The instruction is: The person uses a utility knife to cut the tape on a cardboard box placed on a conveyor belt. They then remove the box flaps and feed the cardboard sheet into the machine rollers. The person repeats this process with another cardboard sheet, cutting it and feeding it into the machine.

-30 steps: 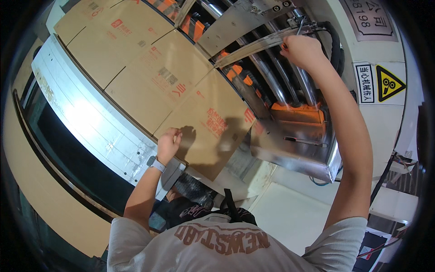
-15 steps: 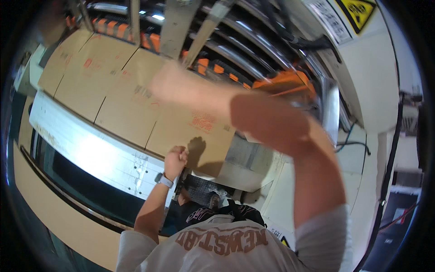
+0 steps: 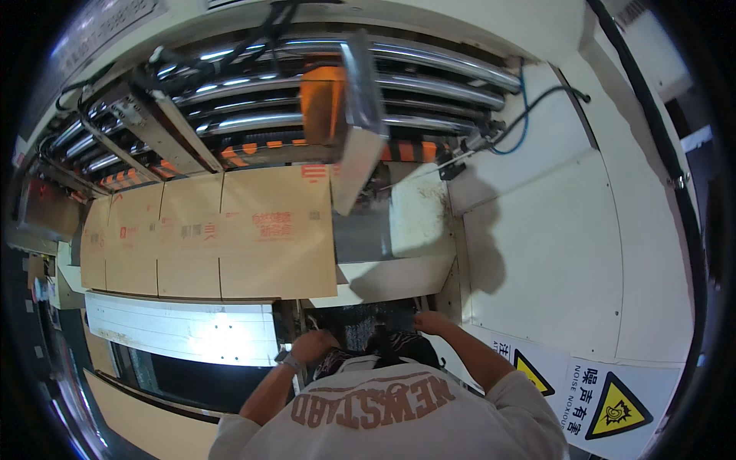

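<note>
A flat, scored cardboard sheet (image 3: pixel 192 238) with red print lies across the machine bed ahead of me, to the left. My left hand (image 3: pixel 313 345), with a watch (image 3: pixel 288 360) on its wrist, is low beside my dark shorts, close to the end of the white metal ledge (image 3: pixel 184 326). On the other side of my waist, my right hand (image 3: pixel 433 323) hangs near the pale machine housing. Both hands are apart from the cardboard, and nothing shows in either. Their fingers are turned away or hidden, so how far they are curled is unclear.
Shiny rollers (image 3: pixel 437 88) run across the back behind orange-and-black striped edging. An upright metal plate (image 3: pixel 359 146) with an orange part (image 3: pixel 322 103) stands at the sheet's right end. Cables, a pale side panel (image 3: pixel 544 245) and yellow warning signs (image 3: pixel 617 406) are at right.
My right arm, stretched over the cardboard before, has drawn back to my waist. My left hand has come back from the sheet's near edge. The view has turned, showing more machine at right.
</note>
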`<move>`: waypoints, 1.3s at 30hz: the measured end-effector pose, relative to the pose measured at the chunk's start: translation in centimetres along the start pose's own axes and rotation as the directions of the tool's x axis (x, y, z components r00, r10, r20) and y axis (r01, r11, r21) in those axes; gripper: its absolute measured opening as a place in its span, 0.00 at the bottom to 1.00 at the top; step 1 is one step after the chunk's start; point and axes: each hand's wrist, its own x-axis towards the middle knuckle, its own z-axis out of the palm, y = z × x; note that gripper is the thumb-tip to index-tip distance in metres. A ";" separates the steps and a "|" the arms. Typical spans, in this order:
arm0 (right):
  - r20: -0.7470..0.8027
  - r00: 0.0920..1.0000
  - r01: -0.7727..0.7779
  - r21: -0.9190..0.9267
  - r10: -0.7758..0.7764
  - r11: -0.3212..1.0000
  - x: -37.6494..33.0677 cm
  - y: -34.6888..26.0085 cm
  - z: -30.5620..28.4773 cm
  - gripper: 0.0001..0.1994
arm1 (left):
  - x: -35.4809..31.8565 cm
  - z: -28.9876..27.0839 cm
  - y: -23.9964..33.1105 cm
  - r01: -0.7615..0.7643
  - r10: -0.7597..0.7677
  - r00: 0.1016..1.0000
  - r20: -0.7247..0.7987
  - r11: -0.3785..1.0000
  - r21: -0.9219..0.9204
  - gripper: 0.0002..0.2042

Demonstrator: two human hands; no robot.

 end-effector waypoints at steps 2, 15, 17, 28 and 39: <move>-0.055 0.995 -0.078 0.123 0.085 0.989 -3.1 4.0 2.7 0.16 | 2.3 2.4 -2.1 0.117 -0.109 0.989 -0.095 0.990 0.082 0.14; 0.183 0.830 0.118 0.866 0.527 -0.486 -18.0 10.0 27.0 0.11 | 21.3 8.2 24.7 -0.639 0.587 0.731 0.349 0.768 0.045 0.17; 0.201 0.729 0.243 0.818 0.655 -0.521 -17.5 8.4 33.8 0.12 | 21.5 11.2 24.7 -0.665 0.591 0.644 0.486 0.747 -0.028 0.18; 0.678 0.450 0.282 0.510 0.582 -0.813 -17.4 -19.0 44.0 0.14 | 16.4 18.9 20.6 -0.733 0.233 0.143 0.962 0.678 -0.055 0.19; 0.979 -0.203 0.768 0.143 -0.025 -0.624 -10.7 -26.5 54.3 0.11 | 15.3 26.8 33.0 -0.948 0.049 0.149 0.988 0.290 0.129 0.19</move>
